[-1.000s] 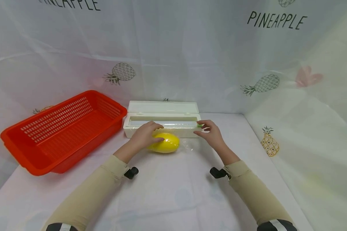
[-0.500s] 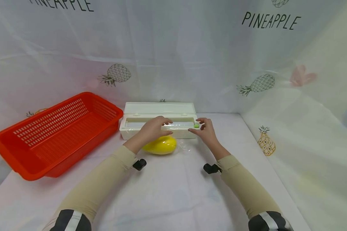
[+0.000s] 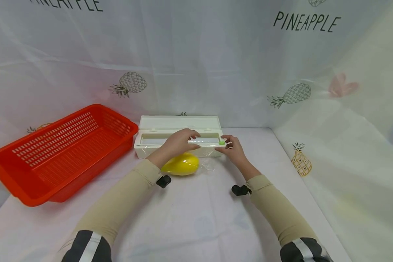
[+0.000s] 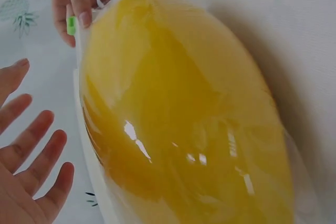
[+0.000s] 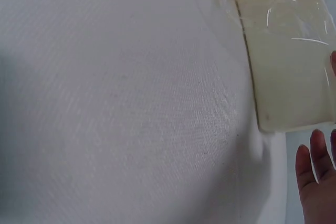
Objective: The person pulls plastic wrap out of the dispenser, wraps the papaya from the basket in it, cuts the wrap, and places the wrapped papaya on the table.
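A white cling film dispenser box (image 3: 144, 151) stands at the back with its lid raised; a roll lies inside, and a green slider (image 3: 222, 143) sits at its right end. Before it lies a yellow oval, fruit-like thing (image 3: 184, 165) in clear film (image 3: 207, 164), partly hidden by my left wrist. My left hand (image 3: 177, 143) hovers over the box front; its fingers (image 4: 39, 166) are spread and hold nothing in the left wrist view. My right hand (image 3: 235, 151) pinches the box's right end, thumb in front, beside the slider.
A red perforated basket (image 3: 54, 182) stands on the left, near the box. White cloth (image 3: 190, 222) covers the table, and pineapple-printed sheets (image 3: 196, 62) hang behind and to the right.
My left hand has lifted off the yellow thing and moved right, over the box. The right hand stays at the box's end. The green slider shows more. The view has shifted slightly.
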Demonstrator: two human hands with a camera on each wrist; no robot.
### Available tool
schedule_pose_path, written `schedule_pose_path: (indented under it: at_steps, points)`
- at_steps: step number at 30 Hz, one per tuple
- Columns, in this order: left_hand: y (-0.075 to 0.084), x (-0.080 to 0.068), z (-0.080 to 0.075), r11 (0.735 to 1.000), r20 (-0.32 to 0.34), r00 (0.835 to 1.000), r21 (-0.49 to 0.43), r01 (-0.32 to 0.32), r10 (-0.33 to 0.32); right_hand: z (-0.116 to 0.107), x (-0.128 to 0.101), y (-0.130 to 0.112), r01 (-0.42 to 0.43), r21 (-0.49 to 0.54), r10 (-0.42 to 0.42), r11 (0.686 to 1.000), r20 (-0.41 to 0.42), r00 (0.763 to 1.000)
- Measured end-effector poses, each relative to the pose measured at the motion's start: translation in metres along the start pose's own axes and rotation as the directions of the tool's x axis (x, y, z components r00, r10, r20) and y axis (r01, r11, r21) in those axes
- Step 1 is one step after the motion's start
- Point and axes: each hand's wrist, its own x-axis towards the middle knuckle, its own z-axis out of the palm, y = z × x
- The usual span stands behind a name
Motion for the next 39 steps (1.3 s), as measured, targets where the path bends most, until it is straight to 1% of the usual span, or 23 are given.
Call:
schedule_pose_path:
  at_steps: [3, 7, 11, 13, 15, 20, 21, 23, 27, 29, 31, 35, 38, 39]
  points:
    - [0.006, 0.011, -0.001, 1.0, 0.029, 0.999, 0.007, -0.019, 0.019, -0.001, 0.003, 0.002, 0.017, -0.017, -0.016, 1.0, 0.043, 0.999]
    - [0.012, 0.028, 0.0, 0.996, 0.092, 0.993, 0.043, -0.082, 0.078, -0.002, 0.005, 0.003, 0.004, -0.005, -0.003, 1.0, 0.104, 0.995]
    - [0.015, 0.045, 0.0, 0.983, 0.176, 0.974, 0.092, -0.157, 0.139, -0.002, 0.005, 0.002, -0.032, 0.061, 0.024, 0.998, 0.131, 0.991]
    - [0.015, 0.052, 0.0, 0.977, 0.212, 0.965, 0.111, -0.184, 0.158, -0.001, 0.006, 0.002, -0.039, 0.087, 0.027, 0.995, 0.136, 0.99]
    - [0.016, 0.06, 0.0, 0.97, 0.238, 0.956, 0.134, -0.205, 0.169, -0.001, 0.008, 0.003, -0.04, 0.099, 0.027, 0.994, 0.137, 0.99]
    - [0.021, 0.078, 0.003, 0.953, 0.281, 0.942, 0.184, -0.242, 0.185, -0.003, 0.009, 0.006, -0.091, 0.148, 0.071, 0.985, 0.139, 0.988]
    - [0.023, 0.081, 0.004, 0.946, 0.288, 0.938, 0.2, -0.256, 0.193, -0.004, 0.009, 0.007, -0.105, 0.157, 0.083, 0.982, 0.14, 0.987]
    - [0.027, 0.086, 0.006, 0.924, 0.296, 0.929, 0.242, -0.297, 0.221, -0.005, 0.009, 0.009, -0.128, 0.172, 0.104, 0.977, 0.143, 0.984]
    - [0.038, 0.094, 0.012, 0.862, 0.303, 0.904, 0.319, -0.394, 0.302, -0.009, 0.007, 0.011, -0.166, 0.17, 0.142, 0.971, 0.146, 0.979]
    - [0.043, 0.097, 0.016, 0.842, 0.305, 0.894, 0.335, -0.422, 0.327, -0.01, 0.005, 0.01, -0.176, 0.177, 0.151, 0.968, 0.148, 0.977]
    - [0.046, 0.1, 0.019, 0.836, 0.31, 0.89, 0.338, -0.432, 0.335, -0.011, 0.004, 0.011, -0.18, 0.181, 0.154, 0.967, 0.148, 0.977]
    - [0.049, 0.105, 0.024, 0.826, 0.328, 0.885, 0.354, -0.439, 0.33, -0.011, 0.004, 0.014, -0.179, 0.178, 0.157, 0.968, 0.134, 0.979]
    - [0.049, 0.107, 0.025, 0.814, 0.336, 0.883, 0.375, -0.444, 0.327, -0.009, 0.005, 0.017, -0.18, 0.182, 0.158, 0.967, 0.128, 0.979]
    - [0.05, 0.107, 0.026, 0.814, 0.337, 0.883, 0.374, -0.443, 0.326, -0.009, 0.006, 0.018, -0.178, 0.185, 0.156, 0.966, 0.128, 0.979]
